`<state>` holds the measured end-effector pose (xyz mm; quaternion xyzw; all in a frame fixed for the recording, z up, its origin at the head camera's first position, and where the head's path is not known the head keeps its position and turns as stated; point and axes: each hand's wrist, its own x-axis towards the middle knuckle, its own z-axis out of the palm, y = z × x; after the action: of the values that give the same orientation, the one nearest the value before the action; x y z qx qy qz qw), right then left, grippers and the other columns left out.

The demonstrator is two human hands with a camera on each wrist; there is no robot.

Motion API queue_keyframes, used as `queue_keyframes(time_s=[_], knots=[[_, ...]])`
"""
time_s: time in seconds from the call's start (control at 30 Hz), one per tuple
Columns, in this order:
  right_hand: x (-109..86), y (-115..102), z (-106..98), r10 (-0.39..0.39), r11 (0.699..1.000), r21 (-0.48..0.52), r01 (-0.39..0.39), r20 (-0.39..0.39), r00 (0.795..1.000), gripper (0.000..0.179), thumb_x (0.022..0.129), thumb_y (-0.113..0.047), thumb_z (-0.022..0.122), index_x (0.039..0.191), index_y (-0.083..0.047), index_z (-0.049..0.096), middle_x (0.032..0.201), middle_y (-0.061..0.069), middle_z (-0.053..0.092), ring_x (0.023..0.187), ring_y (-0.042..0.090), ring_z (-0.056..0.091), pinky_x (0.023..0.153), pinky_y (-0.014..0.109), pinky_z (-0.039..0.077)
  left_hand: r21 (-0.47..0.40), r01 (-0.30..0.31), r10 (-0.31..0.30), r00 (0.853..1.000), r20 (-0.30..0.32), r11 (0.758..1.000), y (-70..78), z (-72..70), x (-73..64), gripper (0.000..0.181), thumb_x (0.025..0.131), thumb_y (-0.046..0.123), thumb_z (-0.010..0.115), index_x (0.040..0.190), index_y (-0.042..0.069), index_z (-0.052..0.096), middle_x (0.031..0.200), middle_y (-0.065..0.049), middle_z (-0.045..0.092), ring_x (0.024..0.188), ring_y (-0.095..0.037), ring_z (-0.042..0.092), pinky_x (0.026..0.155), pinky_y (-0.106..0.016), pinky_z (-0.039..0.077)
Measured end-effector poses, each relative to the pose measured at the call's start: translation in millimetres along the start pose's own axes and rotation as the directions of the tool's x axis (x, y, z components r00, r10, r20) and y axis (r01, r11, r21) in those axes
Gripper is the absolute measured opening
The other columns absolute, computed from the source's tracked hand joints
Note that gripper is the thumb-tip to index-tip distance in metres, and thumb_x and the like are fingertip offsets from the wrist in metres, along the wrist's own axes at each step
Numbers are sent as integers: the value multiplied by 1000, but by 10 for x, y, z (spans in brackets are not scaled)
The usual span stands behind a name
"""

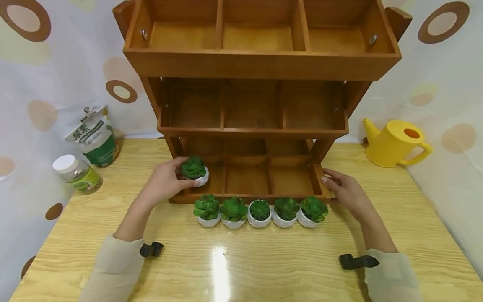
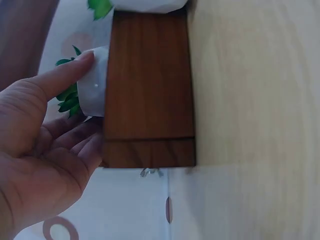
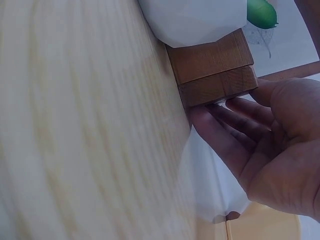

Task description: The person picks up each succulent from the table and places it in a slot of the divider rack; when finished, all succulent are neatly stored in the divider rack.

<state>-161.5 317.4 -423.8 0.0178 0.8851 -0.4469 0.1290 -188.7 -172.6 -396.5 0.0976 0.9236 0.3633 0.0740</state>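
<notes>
In the head view my left hand (image 1: pixel 166 181) holds a potted succulent (image 1: pixel 193 167) at the left compartment of the wooden shelf's (image 1: pixel 226 131) bottom tier. Its thumb presses the white pot (image 2: pixel 93 87) in the left wrist view, while the other fingers are partly hidden behind it. At the opposite end, my right hand (image 1: pixel 348 193) grips the bottom tier's end (image 3: pixel 217 92), thumb at the upper edge and fingers against the outer side. Several more succulents in white pots (image 1: pixel 259 214) stand in a row along the tier's front.
A yellow watering can (image 1: pixel 394 142) stands at the back right. On the left are a white-capped jar (image 1: pixel 81 176) and a green and white bag (image 1: pixel 96 140) with a clip. The shelf's upper tiers (image 1: pixel 260 65) overhang the bottom one. All rest on a wood-grain table (image 1: pixel 181 268).
</notes>
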Motion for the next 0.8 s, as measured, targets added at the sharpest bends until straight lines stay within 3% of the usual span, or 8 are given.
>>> queue_keyframes(time_s=[0.33,0.57,0.8], knots=[[-9,-10,-7,9,1000,15,-9,4,1000,64,109,-43,41,162,-10,26,156,28,40,133,44,54,84,38,62,55,-25,25,1000,2,998,68,162,58,72,86,30,82,146,3,51,114,-15,71,97,-25,66,82,-40,55],[-3,11,-12,-10,1000,6,10,4,1000,64,109,-44,41,161,-9,27,154,29,43,130,43,56,85,37,62,62,-9,6,999,50,998,56,221,101,78,86,36,81,149,4,48,105,-11,70,83,-21,61,72,-33,50],[13,30,-19,-10,1000,-3,10,-4,1000,65,109,-45,41,161,-9,28,148,28,51,123,37,62,83,30,61,63,10,-14,998,58,998,72,233,106,79,86,37,81,151,6,47,116,-13,72,93,-22,66,79,-37,55]])
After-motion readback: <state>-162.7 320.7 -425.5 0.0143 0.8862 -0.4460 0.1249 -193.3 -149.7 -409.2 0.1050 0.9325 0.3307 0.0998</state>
